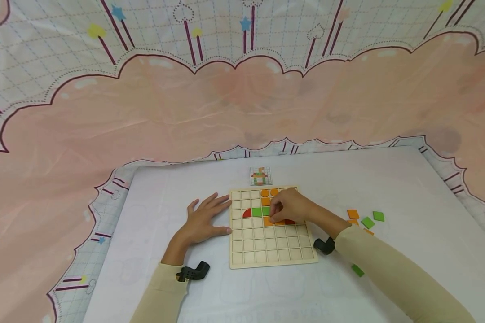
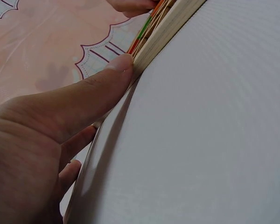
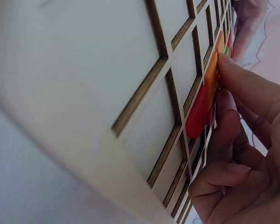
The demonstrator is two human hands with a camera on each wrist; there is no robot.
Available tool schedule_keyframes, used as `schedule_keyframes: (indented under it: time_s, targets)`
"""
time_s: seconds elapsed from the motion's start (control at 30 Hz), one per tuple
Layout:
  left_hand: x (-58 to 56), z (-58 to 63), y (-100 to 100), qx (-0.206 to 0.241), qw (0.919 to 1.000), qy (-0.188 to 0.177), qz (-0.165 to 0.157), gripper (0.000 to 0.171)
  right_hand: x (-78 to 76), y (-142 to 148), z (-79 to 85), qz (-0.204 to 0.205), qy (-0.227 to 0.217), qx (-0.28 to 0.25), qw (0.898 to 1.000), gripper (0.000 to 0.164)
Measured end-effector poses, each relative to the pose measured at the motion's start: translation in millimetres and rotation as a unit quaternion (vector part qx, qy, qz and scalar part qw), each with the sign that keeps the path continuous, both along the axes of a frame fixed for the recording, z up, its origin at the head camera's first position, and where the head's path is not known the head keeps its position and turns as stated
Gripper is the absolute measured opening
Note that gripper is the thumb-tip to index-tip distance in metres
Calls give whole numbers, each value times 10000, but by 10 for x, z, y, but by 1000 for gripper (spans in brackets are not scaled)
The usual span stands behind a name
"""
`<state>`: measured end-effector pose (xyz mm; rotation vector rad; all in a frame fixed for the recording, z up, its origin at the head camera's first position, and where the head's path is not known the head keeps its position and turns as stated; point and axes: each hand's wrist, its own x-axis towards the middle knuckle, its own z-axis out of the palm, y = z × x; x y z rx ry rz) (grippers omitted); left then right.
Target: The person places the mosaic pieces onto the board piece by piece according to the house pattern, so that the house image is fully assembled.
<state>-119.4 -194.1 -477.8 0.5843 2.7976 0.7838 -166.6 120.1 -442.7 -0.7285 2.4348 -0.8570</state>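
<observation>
A wooden grid board (image 1: 271, 257) lies on the table with coloured tiles in its cells. My left hand (image 1: 204, 220) is spread along the board's left edge; its thumb (image 2: 100, 88) touches the side. Over the middle rows, my right hand (image 1: 292, 205) has curled fingers, with thumb and fingertips at an orange tile (image 3: 212, 81). Beside that tile is a red tile (image 3: 198, 113). Further up the board are a green tile (image 1: 257, 212), a red quarter-round tile (image 1: 247, 213) and orange round tiles (image 1: 264, 193). My right hand hides part of the upper right cells.
A small pattern card (image 1: 260, 176) lies just beyond the board. Loose tiles are scattered to the right, among them an orange tile (image 1: 352, 214) and a green tile (image 1: 378, 216). Another green tile (image 1: 357, 270) lies near the right sleeve.
</observation>
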Motion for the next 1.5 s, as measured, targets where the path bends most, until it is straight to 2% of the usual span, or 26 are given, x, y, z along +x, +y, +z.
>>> schedule_keyframes:
  time_s: [0.4,0.6,0.87,1.17,1.5]
  targets:
    - [-8,-20,-2,-60,10000,18,-16,87,-14,302,89,-30,143,214,9997,11]
    - [-6,-19,-3,-79,10000,0,-14,88,-19,618,120,77,139,260,9995,6]
    - [-5,3,2,-57,10000,-15,3,89,-65,1107,87,-309,140,515,9981,7]
    - [0,-12,2,-45,10000,-15,2,88,-70,1594,196,-636,-61,942,9935,13]
    - [0,-28,-9,-3,10000,50,-10,86,-90,1946,165,-632,-416,1221,9896,16]
